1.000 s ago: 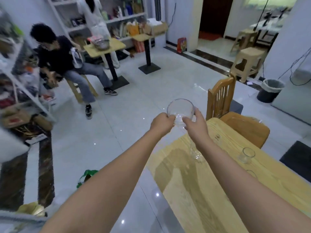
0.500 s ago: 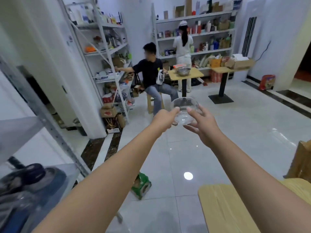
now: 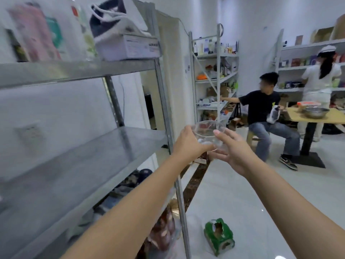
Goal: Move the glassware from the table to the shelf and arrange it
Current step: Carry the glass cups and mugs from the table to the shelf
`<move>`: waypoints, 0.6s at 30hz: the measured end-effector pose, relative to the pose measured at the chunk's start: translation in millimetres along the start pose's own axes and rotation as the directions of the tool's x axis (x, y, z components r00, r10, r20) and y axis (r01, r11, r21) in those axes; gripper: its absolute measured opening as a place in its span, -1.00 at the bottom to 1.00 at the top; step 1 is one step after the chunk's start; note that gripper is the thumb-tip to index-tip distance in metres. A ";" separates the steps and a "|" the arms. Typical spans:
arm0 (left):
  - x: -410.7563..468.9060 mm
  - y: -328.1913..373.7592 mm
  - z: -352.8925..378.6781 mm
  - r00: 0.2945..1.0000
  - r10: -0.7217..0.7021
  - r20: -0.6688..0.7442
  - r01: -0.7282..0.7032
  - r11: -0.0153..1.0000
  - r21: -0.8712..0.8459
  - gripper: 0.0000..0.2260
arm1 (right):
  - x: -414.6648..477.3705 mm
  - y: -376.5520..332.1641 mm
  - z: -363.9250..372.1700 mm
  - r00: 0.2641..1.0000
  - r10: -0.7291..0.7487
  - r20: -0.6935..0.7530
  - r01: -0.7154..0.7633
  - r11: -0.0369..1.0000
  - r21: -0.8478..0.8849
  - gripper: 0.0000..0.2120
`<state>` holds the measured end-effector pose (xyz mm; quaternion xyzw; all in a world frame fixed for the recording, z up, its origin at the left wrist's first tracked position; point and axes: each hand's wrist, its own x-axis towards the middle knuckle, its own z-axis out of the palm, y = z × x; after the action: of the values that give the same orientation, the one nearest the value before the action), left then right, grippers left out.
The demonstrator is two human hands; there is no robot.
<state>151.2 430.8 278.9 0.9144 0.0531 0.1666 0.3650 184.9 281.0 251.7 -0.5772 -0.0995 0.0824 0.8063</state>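
A clear glass bowl [image 3: 208,130] hangs in the air at chest height between both hands. My left hand [image 3: 188,144] grips its left side with curled fingers. My right hand [image 3: 230,149] cups its right side and underside, thumb against the rim. The bowl is just right of the front upright of a grey metal shelf unit [image 3: 119,144]. The middle board of that shelf lies bare on the left, below and left of the bowl. The table with the other glassware is out of view.
The shelf's top board carries a white box [image 3: 128,46] and blurred packages. The bottom board holds dark items. A green carton [image 3: 218,236] lies on the white tiled floor. A seated person [image 3: 265,113] and a standing person [image 3: 317,86] are at the back right beside a small table [image 3: 317,116].
The view has swung left from the table and open room to the grey shelf unit. Both hands kept hold of the glass bowl, which is now beside the shelf's front post.
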 end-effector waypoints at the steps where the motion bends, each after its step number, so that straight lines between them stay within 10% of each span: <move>1: 0.2 -11.5 -18.0 0.999 -0.019 -0.041 0.020 1.000 0.022 -0.12 | 4.8 3.2 21.4 0.999 0.004 0.033 -0.004 1.000 -0.009 -0.30; 18: -15.9 -190.8 -248.9 0.835 -0.367 -0.410 0.446 0.888 0.114 -0.02 | 54.1 76.5 323.9 0.847 0.126 0.516 -0.034 0.983 -0.183 -0.54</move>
<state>55.4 727.9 312.7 0.8650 0.3332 0.2510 0.2788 153.0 615.1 284.4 -0.6017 -0.2983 0.2618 0.6932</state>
